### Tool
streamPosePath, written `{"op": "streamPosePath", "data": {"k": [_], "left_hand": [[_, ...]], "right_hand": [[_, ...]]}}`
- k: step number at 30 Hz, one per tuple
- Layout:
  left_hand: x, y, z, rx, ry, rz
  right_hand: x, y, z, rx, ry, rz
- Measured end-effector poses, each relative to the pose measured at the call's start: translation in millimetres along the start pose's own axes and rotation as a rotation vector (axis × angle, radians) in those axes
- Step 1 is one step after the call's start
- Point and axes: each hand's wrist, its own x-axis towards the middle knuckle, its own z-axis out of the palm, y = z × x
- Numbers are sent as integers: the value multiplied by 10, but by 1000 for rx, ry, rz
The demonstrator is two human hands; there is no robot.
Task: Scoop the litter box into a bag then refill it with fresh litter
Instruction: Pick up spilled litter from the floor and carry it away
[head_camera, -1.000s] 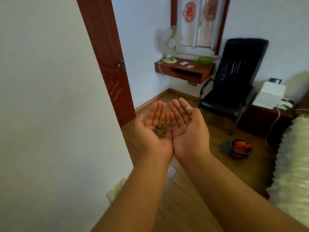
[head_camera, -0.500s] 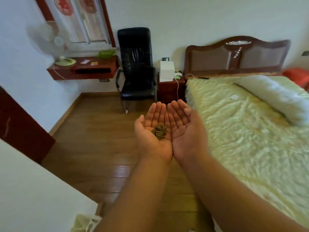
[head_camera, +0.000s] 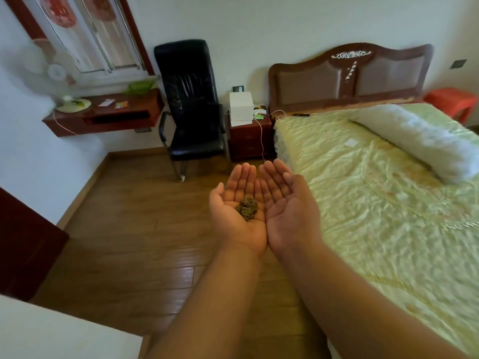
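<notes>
Grip: both palms are turned up and cupped side by side, little-finger edges touching; nothing is clenched or pinched, the fingers being only gently curved.
Left hand (head_camera: 237, 215): a small heap of dark, greenish-brown granules (head_camera: 247, 208) is carried in the hollow of the palm, near the seam with the other hand.
Right hand (head_camera: 287, 211): no load is seen in it; it is set against the left as a guard on that side.
What the granules are: it cannot be told from this view whether soiled clumps or fresh litter are being carried.
Surroundings: the hands are held over a wooden floor (head_camera: 134, 229), with a bed (head_camera: 388, 203) just to the right and a black chair (head_camera: 191, 104) and a nightstand (head_camera: 248, 138) near the far wall.
Litter box, bag, scoop: none is seen in the view.
Progress: no finished step can be confirmed; a handful is judged to be in transit.
Left to do: the load has yet to be set down in its proper place, and scooping, bagging and refilling cannot be counted as done.
Risk: spilling through the seam between the palms is judged likely if the hands are parted or tipped.
</notes>
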Motion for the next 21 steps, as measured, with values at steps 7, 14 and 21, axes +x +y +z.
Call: {"op": "streamPosePath", "data": {"k": [7, 14, 21], "left_hand": [[411, -222, 358, -29, -21, 29], [942, -289, 563, -35, 4, 26], [1766, -137, 699, -34, -12, -53]], "right_hand": [[517, -309, 105, -10, -45, -9], [1054, -392, 244, -12, -27, -26], [1808, -229, 515, 8, 20, -89]]}}
